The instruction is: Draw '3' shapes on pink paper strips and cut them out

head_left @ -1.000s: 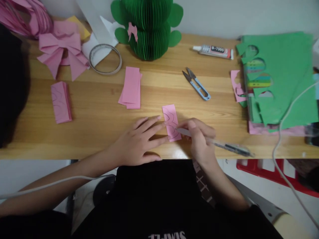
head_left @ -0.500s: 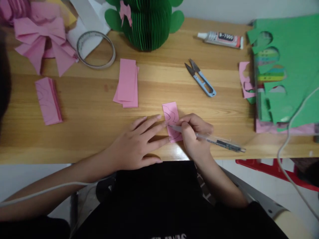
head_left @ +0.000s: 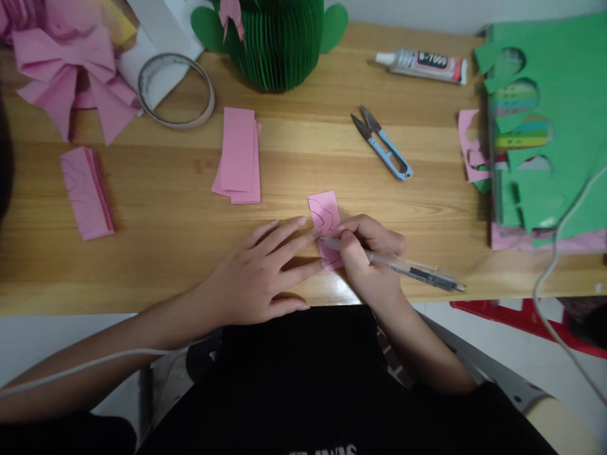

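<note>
A small pink paper strip [head_left: 324,213] with dark curved pen lines lies near the front edge of the wooden table [head_left: 165,208]. My left hand [head_left: 260,275] lies flat, fingers spread, with the fingertips pressing on the strip's left edge. My right hand [head_left: 370,259] is closed round a clear pen [head_left: 408,270], whose tip rests on the strip's middle. The strip's lower right part is hidden under my right hand.
A stack of pink strips [head_left: 238,155] lies in the middle and another marked stack [head_left: 86,193] at the left. Blue snips [head_left: 384,144], a glue tube [head_left: 424,65], a tape ring [head_left: 175,91], a pink bow [head_left: 71,79], a green paper cactus [head_left: 272,38] and green cut sheets [head_left: 554,120] lie around.
The pen tip has moved left and up across the strip. My left hand has stayed put. The view has tilted down slightly.
</note>
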A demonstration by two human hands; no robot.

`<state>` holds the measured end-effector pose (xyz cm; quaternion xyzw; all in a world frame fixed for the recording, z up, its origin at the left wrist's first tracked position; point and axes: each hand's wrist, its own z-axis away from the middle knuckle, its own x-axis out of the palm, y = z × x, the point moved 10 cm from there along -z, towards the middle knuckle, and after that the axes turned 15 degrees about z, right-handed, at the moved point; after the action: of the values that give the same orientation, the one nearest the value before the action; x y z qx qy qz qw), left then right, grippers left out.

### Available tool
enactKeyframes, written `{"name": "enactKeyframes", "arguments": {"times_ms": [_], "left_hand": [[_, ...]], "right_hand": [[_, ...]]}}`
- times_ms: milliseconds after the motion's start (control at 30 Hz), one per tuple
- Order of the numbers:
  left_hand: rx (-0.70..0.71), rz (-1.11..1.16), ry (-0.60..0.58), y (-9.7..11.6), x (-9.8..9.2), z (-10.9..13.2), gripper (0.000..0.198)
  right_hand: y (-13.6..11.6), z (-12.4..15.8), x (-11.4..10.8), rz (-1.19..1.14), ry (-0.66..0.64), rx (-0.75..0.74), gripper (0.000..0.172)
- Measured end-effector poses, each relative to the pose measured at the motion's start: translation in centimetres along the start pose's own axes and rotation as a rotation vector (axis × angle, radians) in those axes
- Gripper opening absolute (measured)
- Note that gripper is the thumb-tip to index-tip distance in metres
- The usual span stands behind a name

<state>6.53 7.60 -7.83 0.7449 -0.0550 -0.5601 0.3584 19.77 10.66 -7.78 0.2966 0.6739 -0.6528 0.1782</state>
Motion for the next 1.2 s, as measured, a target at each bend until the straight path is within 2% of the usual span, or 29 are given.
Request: {"name": "enactKeyframes", "arguments": {"times_ms": [100,300,667,1200], "left_hand": [[0.009,0.0,-0.001,0.1,0.0,0.0,0.048],[-0.006,0.009,-0.009,0.0,0.0,0.0,0.049],[0.001,-0.006,-0.007,0.0,0.0,0.0,0.049],[0.007,-0.008,0.003,0.0,0.1,0.2,0.047]], "right_hand": [[0.2,0.1,0.2,-0.045,-0.019,0.017,0.016],[0.2,0.2,-1.2,0.066,0.107,-0.012,0.021],[-0.3,0.0,-0.9,0.118,0.077,-0.052,0.02],[0.3,0.6,-2.0,0.144,0.172,-0.003,0.02]]}}
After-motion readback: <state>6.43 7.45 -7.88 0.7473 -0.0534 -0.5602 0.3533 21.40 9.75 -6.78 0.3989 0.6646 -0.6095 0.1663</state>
